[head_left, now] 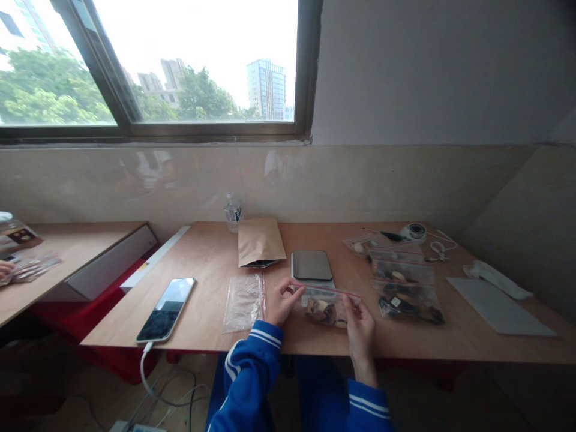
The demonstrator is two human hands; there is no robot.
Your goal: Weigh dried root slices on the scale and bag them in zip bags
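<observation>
Between my two hands is a clear zip bag point(321, 309) with a red seal strip and brown and pale dried pieces inside. My left hand point(283, 302) pinches the bag's upper left corner. Its upper right part is gripped by my right hand point(360, 324), thumb and fingers closed on the seal. Just behind the bag sits a kitchen scale point(311, 266) with a bare metal top. To the left of my left hand lies a flat clear zip bag point(243, 303). Beyond it stands a brown paper bag point(261, 241), its dark opening facing me.
Several filled zip bags point(402, 276) lie at the right, near a white camera point(413, 233) and a screwdriver point(392, 236). A white sheet point(499, 306) is farther right. At the left lies a phone point(166, 310) with a charging cable; a bottle point(233, 213) stands behind. Another person's hand point(5, 270) shows at the far left.
</observation>
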